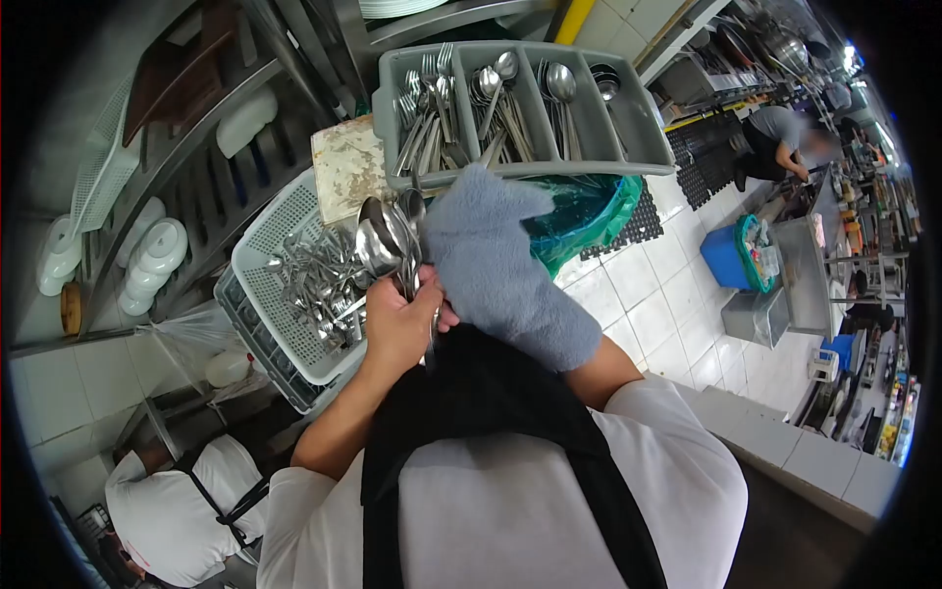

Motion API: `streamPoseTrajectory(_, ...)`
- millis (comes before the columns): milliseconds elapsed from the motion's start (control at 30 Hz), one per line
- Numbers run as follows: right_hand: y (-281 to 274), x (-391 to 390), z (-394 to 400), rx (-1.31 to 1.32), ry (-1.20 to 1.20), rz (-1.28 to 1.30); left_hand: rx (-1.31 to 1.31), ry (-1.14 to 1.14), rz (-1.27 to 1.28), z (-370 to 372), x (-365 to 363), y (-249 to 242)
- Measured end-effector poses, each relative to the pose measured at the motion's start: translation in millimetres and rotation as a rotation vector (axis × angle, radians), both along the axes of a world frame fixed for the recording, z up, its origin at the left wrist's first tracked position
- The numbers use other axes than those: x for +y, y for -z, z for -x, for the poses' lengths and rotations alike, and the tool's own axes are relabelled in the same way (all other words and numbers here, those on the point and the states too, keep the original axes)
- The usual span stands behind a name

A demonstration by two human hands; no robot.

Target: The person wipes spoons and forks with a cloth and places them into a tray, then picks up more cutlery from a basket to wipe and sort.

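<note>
- Gripping a bundle of spoons [388, 240], the left hand [400, 319] is closing its fingers tightly around the handles, so that the bowls are standing up above the fist.
- The right hand [471, 245] is lying wrapped inside a grey cloth [510, 285]; the cloth is covering it fully, so I cannot tell whether its fingers are spread or curled. The cloth is touching the spoon bundle on its right side.
- Both hands are hovering close in front of the person's chest, above a dark apron [491, 393] worn over a white shirt.
- A grey cutlery tray [638, 128] is sitting just beyond the hands, its compartments holding forks at the left and spoons in the middle sections.
- A white perforated basket [270, 236] is standing to the left of the hands, filled with loose jumbled cutlery.
- A green bin liner [599, 211] is showing under the tray's near edge, just behind the cloth.
- White dishes [157, 250] are stacking on the metal racks at the far left.
- Another person in a white shirt [167, 515] is bending low at the bottom left, and a further person [775, 137] is working at a far surface on the right, beyond a blue bin [726, 257] on the tiled floor.
</note>
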State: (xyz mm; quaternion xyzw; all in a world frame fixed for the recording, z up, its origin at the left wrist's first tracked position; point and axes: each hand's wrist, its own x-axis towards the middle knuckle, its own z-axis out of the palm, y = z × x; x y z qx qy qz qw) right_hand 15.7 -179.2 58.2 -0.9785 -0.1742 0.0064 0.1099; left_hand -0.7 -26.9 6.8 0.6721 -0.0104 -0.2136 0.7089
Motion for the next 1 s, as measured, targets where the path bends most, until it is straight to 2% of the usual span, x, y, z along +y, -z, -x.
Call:
streamPoseTrajectory(33, 3, -3, 0, -0.127, 0.05, -0.06, 0.017, 0.046, -0.014, 2, 0, -4)
streamPoseTrajectory(67, 4, -5, 1, -0.37, 0.083, -0.089, 0.018, 0.046, -0.012, 2, 1, -6)
streamPoseTrajectory(167, 10, -14, -13, -0.528, 0.093, -0.141, 0.006, 0.046, 0.018, 3, 4, -9)
streamPoseTrajectory(200, 5, -15, -16, -0.525, 0.092, -0.14, -0.003, 0.052, -0.004, 3, 6, -10)
streamPoseTrajectory(267, -10, -15, -22, -0.315, 0.304, 0.227, -0.014, 0.082, -0.016, 2, 10, -6)
streamPoseTrajectory(400, 7, -26, -23, -0.473, 0.347, 0.111, 0.017, 0.083, -0.045, 8, 12, -6)
streamPoseTrajectory(467, -5, -3, -4, -0.257, 0.406, 0.299, -0.023, 0.032, 0.01, 5, 8, 1)
streamPoseTrajectory(500, 0, 1, 0, -0.274, 0.404, 0.301, -0.039, 0.028, 0.016, 2, 7, 2)
streamPoseTrajectory(567, 17, 3, 4, -0.409, 0.102, -0.161, 0.025, 0.103, 0.029, 3, 5, 3)
streamPoseTrajectory(600, 12, -3, 1, -0.241, 0.099, -0.046, 0.056, 0.093, 0.034, 4, 4, 0)
streamPoseTrajectory(633, 9, -5, -1, -0.222, 0.137, -0.001, 0.048, 0.101, 0.032, 6, 6, -1)
streamPoseTrajectory(700, 10, -12, -8, -0.287, 0.262, 0.072, 0.056, 0.092, 0.112, 10, 9, -1)
streamPoseTrajectory(800, 15, -22, -13, -0.405, 0.392, 0.068, 0.046, 0.153, 0.098, 13, 13, 1)
streamPoseTrajectory(900, 9, -4, 4, -0.408, 0.377, 0.143, 0.034, 0.1, 0.093, 7, 13, 3)
streamPoseTrajectory(967, 27, 6, 9, -0.444, 0.367, 0.192, 0.015, 0.048, 0.084, 4, 13, 9)
streamPoseTrajectory(1000, 32, 11, 9, -0.184, 0.151, -0.01, 0.025, 0.035, 0.071, 3, 14, 12)
